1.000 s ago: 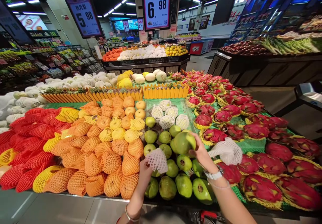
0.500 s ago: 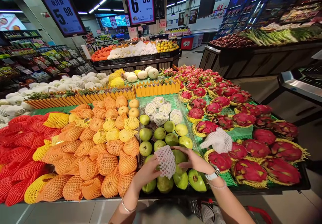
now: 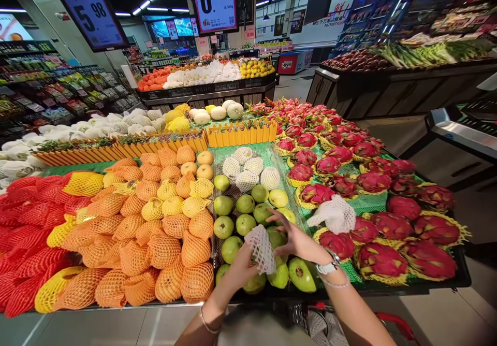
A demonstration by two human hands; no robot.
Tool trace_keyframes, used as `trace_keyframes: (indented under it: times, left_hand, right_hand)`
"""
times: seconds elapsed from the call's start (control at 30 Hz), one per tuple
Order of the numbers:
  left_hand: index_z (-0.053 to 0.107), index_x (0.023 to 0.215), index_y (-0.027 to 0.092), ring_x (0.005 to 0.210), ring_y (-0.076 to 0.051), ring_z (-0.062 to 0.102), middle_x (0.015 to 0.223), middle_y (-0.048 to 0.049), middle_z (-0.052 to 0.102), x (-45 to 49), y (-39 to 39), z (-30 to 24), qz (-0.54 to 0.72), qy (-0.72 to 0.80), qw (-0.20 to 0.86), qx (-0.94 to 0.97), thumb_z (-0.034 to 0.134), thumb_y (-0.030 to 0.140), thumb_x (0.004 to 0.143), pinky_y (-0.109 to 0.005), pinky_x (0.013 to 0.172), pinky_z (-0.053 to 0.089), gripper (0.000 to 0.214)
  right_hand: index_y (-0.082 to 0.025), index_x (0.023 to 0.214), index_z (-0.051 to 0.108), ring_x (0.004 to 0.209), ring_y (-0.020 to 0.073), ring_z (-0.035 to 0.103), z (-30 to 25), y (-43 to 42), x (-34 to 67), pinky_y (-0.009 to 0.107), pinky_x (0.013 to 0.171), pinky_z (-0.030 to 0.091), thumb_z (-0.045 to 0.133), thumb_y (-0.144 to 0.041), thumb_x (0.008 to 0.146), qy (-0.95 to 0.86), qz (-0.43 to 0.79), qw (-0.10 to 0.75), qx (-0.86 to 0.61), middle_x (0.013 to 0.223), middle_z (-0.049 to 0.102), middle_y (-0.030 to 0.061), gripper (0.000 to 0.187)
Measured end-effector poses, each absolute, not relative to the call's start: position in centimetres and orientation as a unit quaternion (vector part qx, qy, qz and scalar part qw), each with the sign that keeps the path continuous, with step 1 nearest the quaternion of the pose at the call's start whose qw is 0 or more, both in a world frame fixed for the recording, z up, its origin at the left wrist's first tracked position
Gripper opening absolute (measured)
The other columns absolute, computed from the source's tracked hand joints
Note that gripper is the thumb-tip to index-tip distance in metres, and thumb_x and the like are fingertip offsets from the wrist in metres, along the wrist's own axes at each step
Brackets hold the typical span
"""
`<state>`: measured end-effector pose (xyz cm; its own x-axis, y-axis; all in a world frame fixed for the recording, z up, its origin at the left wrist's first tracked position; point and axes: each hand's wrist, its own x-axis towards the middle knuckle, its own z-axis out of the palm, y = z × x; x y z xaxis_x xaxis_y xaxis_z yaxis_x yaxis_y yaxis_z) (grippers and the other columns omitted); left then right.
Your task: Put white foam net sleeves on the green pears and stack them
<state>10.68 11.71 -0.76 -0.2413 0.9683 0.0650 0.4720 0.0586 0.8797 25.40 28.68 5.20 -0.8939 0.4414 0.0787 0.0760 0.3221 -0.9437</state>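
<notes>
My left hand (image 3: 243,265) pinches a white foam net sleeve (image 3: 262,247) and holds it over the green guavas (image 3: 245,224) at the front of the display. My right hand (image 3: 295,238), with a watch on its wrist, hovers open just to the right of the sleeve, fingers spread over the guavas and holding nothing. A large green guava (image 3: 301,276) with a sticker lies below my right wrist. More guavas in white nets (image 3: 248,170) sit farther back.
Oranges in orange and yellow nets (image 3: 155,242) fill the left. Dragon fruit (image 3: 384,258) fill the right, with a loose white net (image 3: 334,214) on them. A yellow fence divider (image 3: 240,133) crosses the back. A red cart handle (image 3: 392,322) is below.
My right hand held a large guava up, brought it down among the others and let go; it is now open. The left hand kept the net sleeve and moved closer to the right.
</notes>
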Motion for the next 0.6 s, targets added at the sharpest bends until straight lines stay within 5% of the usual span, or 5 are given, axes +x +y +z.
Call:
trace_keyframes:
  times: [0.1,0.2,0.47,0.6]
  left_hand:
    - [0.050,0.138,0.024,0.136,-0.035,0.049,0.143,-0.0122,0.056,11.9,12.3,-2.8,0.498,0.712,0.228,0.439,0.059,0.021,0.079,-0.053,0.116,0.038,0.059]
    - [0.052,0.134,0.024,0.132,-0.036,0.051,0.139,-0.0137,0.058,12.1,12.8,-3.3,0.532,0.726,0.189,0.392,0.059,0.024,0.079,-0.055,0.113,0.040,0.055]
    - [0.068,0.093,0.019,0.080,-0.025,0.067,0.089,-0.0068,0.074,9.8,12.9,0.2,0.463,0.744,0.265,0.402,0.065,0.021,0.072,-0.038,0.076,0.056,0.022]
    - [0.072,0.097,0.019,0.092,-0.025,0.068,0.100,-0.0090,0.076,9.8,12.4,2.4,0.514,0.686,0.254,0.448,0.058,0.033,0.088,-0.037,0.085,0.055,0.022]
  right_hand:
    - [-0.027,0.143,0.048,0.128,0.0315,0.055,3.9,27.5,24.1,0.050,0.109,0.042,0.075,-0.041,0.079,-0.762,0.585,0.215,-0.175,0.141,0.055,0.0139,0.070]
    - [-0.026,0.138,0.052,0.138,0.0343,0.045,2.4,25.9,22.7,0.053,0.117,0.033,0.082,-0.043,0.070,-0.756,0.582,0.234,-0.189,0.146,0.053,0.0127,0.076]
    - [-0.024,0.105,0.067,0.111,0.0324,0.064,-1.6,24.5,21.0,0.052,0.106,0.046,0.071,-0.044,0.076,-0.632,0.654,0.297,-0.291,0.111,0.071,0.0084,0.036]
    - [-0.031,0.110,0.063,0.119,0.0329,0.060,-3.6,24.3,21.0,0.055,0.108,0.044,0.060,-0.056,0.083,-0.558,0.678,0.354,-0.322,0.121,0.068,0.0061,0.037]
